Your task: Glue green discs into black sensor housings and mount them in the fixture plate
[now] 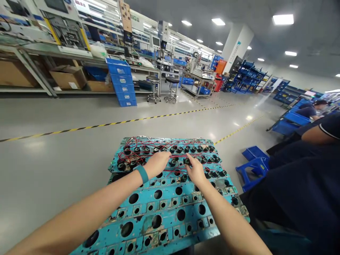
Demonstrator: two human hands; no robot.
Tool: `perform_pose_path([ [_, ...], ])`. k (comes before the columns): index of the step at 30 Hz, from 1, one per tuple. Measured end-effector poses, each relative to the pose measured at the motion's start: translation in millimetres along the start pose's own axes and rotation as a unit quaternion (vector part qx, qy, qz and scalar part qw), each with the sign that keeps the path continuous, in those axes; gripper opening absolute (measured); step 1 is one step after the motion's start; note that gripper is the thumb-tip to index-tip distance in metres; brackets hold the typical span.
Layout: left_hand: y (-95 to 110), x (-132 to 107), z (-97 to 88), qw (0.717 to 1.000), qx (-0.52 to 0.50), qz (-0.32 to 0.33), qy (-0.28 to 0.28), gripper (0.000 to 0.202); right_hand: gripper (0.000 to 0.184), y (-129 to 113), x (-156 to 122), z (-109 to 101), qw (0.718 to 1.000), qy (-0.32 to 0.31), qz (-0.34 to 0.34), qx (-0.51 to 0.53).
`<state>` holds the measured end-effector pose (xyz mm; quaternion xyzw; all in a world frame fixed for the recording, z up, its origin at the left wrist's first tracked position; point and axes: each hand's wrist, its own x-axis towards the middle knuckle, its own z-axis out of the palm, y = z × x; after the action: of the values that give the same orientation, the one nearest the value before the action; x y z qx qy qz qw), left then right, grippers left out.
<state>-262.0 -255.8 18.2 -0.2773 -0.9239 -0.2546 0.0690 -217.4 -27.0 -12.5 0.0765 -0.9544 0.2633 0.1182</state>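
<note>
Parts, black (pixel 201 149), with red wires (pixel 180 156), sit in the blue board's (pixel 145 195) far rows; near holes (pixel 181 215) appear unfilled. Left hand (pixel 158 163): fingers drawn together over wires, grip unclear. Right hand (pixel 196 173): at black part, closure unclear.

In the far rows of a board (pixel 146 194), components (pixel 187 149) amid wires (pixel 122 153); among them, left hand (pixel 159 162) and right hand (pixel 197 173); beyond, stacked bins (pixel 124 81) left of stools (pixel 153 78); at right, a person (pixel 305 177).
</note>
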Motion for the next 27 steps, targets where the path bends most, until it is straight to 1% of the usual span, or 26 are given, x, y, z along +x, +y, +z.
perform_pose_path([
  [2, -25.2, 23.7, 0.0, 0.999, 0.034, 0.003, -0.017, 0.023, 0.056, 4.2, 17.6, 20.6, 1.000, -0.012, 0.015, -0.010],
  [4, -44.5, 37.1, 3.9, 0.997, 0.065, 0.001, -0.036, 0.021, 0.054, 7.3, 27.4, 35.3, 0.999, -0.032, 0.027, -0.020],
  [6, -58.5, 42.2, 11.2, 0.994, 0.093, -0.006, -0.055, 0.016, 0.052, 9.8, 32.4, 44.6, 0.997, -0.055, 0.038, -0.031],
  [9, -72.0, 42.6, 23.5, 0.989, 0.121, -0.022, -0.087, 0.012, 0.047, 12.8, 36.5, 51.8, 0.993, -0.091, 0.055, -0.045],
  [13, -81.1, 44.5, 32.5, 0.984, 0.132, -0.037, -0.117, 0.016, 0.035, 16.6, 41.3, 57.6, 0.987, -0.131, 0.073, -0.055],
  [16, -85.4, 50.7, 36.8, 0.982, 0.128, -0.046, -0.133, 0.017, 0.031, 18.5, 44.0, 61.1, 0.984, -0.141, 0.091, -0.061],
  [20, -90.6, 58.4, 44.9, 0.980, 0.107, -0.060, -0.157, 0.020, 0.030, 18.3, 45.3, 62.8, 0.983, -0.133, 0.111, -0.062],
  [23, -91.3, 58.1, 48.6, 0.979, 0.089, -0.069, -0.171, 0.022, 0.030, 15.5, 43.3, 61.8, 0.985, -0.120, 0.116, -0.050],
  [27, -87.0, 50.4, 46.3, 0.978, 0.074, -0.084, -0.176, 0.025, 0.043, 7.2, 32.6, 58.8, 0.992, -0.089, 0.089, -0.014],
])
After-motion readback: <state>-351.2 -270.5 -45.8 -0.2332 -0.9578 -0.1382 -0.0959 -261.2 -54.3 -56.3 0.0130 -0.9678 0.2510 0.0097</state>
